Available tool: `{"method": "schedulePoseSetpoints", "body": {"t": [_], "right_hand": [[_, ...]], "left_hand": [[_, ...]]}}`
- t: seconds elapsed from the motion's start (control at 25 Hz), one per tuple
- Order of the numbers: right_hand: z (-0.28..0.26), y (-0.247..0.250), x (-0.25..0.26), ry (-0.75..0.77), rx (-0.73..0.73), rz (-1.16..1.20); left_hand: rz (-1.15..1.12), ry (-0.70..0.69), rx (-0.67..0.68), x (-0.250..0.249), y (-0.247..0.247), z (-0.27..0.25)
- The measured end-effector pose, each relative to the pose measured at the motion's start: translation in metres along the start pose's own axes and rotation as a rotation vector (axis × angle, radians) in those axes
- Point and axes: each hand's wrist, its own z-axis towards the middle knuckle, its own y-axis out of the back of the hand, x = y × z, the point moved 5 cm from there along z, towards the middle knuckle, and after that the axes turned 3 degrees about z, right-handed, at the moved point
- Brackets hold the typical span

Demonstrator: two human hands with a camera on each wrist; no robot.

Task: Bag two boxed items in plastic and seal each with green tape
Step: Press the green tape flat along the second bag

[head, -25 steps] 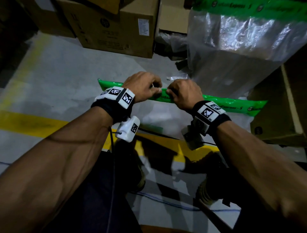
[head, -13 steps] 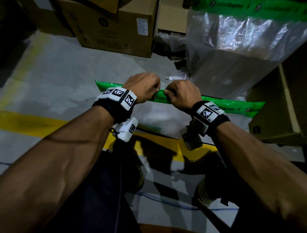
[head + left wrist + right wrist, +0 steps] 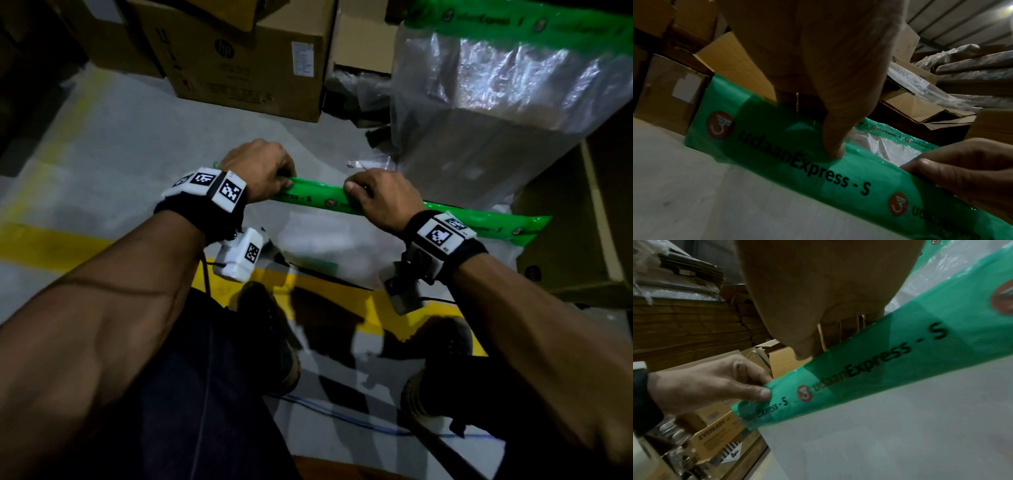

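Sealing looks to be the step in hand: we have both hands on the green tape (image 3: 318,198) that runs as a printed band across the middle of the head view, along the top edge of a plastic bag (image 3: 329,240) held over the floor (image 3: 120,164). Our left hand (image 3: 263,171) sits left of centre with its fingers curled over the band and the thumb pressing on its near face, which the left wrist view shows plainly at the thumb (image 3: 833,146). Our right hand (image 3: 380,198) is just beside it toward the right, fingers curled over the top and thumb pinching the band in the same way. The band carries on past the right wrist to a free end at mid right of the frame. What lies inside this bag we cannot tell; it shows only as pale plastic below the band. At the upper right stands another bagged box (image 3: 496,120) with a green strip along its top, so we judge one item already done and this to be the second. Brown cartons (image 3: 246,61) fill the top of the frame. Next, we judge, the move calls for running the thumbs outward along the band to press it flat, keeping the plastic taut so no wrinkle or gap is left in the seal.
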Motion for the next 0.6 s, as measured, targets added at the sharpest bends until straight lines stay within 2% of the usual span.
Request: {"method": "schedulePoseSetpoints", "body": {"t": [0.36,0.6], "right_hand": [[0.028,-0.009,0.034,0.087,0.046,-0.079],[0.026,-0.011,0.036,0.145,0.043,-0.196]], "left_hand": [[0.009,-0.02,-0.072,-0.005,0.002,-0.001],[-0.176,-0.007,0.031,0.003,0.001,-0.003]]}}
